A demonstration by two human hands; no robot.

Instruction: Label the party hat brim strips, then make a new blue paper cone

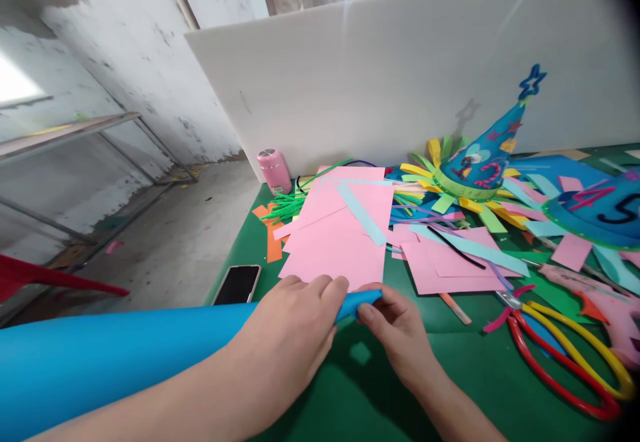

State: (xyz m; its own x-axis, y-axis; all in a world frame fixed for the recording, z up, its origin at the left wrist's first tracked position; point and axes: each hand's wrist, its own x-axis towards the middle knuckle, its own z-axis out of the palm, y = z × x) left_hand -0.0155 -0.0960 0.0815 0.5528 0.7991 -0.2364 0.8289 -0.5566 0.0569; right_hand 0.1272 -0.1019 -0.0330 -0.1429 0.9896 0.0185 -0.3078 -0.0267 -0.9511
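A large blue sheet [125, 342], rolled into a long narrow cone, stretches from the left edge to the middle of the view. My left hand [295, 335] is wrapped round it near its narrow end, the back of the hand facing me. At the tip, my right hand [395, 329] pinches the blue material between thumb and fingers. Both hands are just above the green tabletop [350, 375], in front of a stack of pink paper sheets [335, 249]. The left fingertips are partly hidden behind the cone.
A phone [237, 285] lies at the table's left edge, near a pink bottle [275, 171]. To the right are scissors [565, 355], a pink glue gun [595, 289] and two decorated blue cone hats [483, 155]. Behind stands a white board [350, 89].
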